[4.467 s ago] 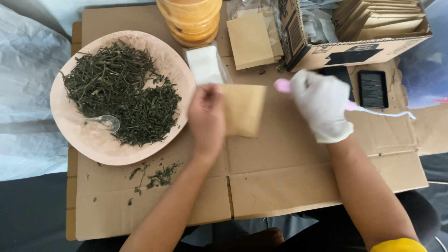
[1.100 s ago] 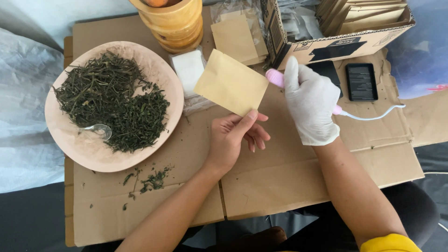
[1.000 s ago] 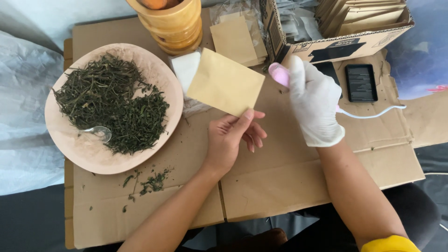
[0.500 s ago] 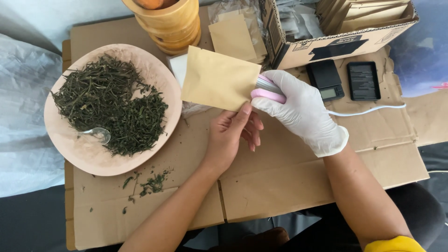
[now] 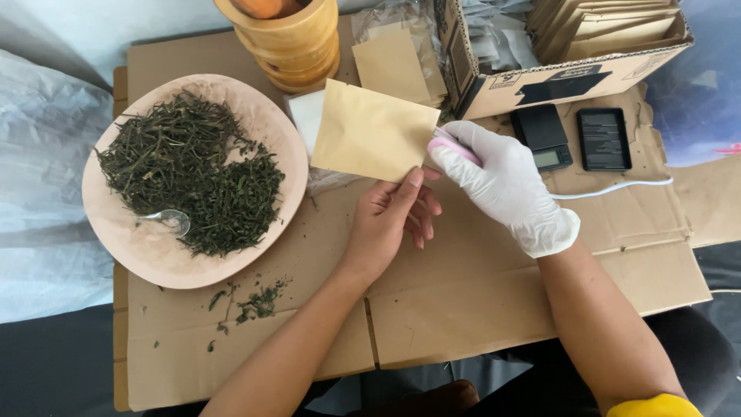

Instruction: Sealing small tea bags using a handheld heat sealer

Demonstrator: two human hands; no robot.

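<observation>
Brown corrugated cardboard sheet (image 5: 463, 301) lies nearest you and carries everything else, with a few stray green leaf bits (image 5: 258, 301) at its 8 o'clock. Just beyond, your bare left hand (image 5: 390, 224) pinches the lower right corner of the flat kraft-paper pouch (image 5: 373, 131) between thumb and forefinger; the other 3 fingers curl loosely beneath, off the paper. From that pinch the pouch rises toward 11 o'clock, tilted and lifted clear of the cardboard.

At the pouch's 3 o'clock edge, your white-gloved right hand (image 5: 505, 189) is closed around the small pink handheld sealer (image 5: 451, 147). Its tip meets the pouch's right edge, and a white cord (image 5: 617, 188) trails away toward 3 o'clock. Whether the sealer actually clamps the paper, you cannot tell from here.

As a judgement, this pouch is at the sealing stage, with the edge only just begun. Plenty seems left: the round pink plate (image 5: 131, 247) at 9 o'clock holds a large heap of dried green leaves (image 5: 193, 177) and a small clear spoon (image 5: 171, 220).

Farther off, 2 small black pocket scales (image 5: 575, 137) sit at 2 o'clock, spare kraft pouches (image 5: 394, 62) lie at 12 o'clock beside the stacked wooden bowls (image 5: 289, 38), and the open cardboard box (image 5: 556, 77) holds more envelopes.
</observation>
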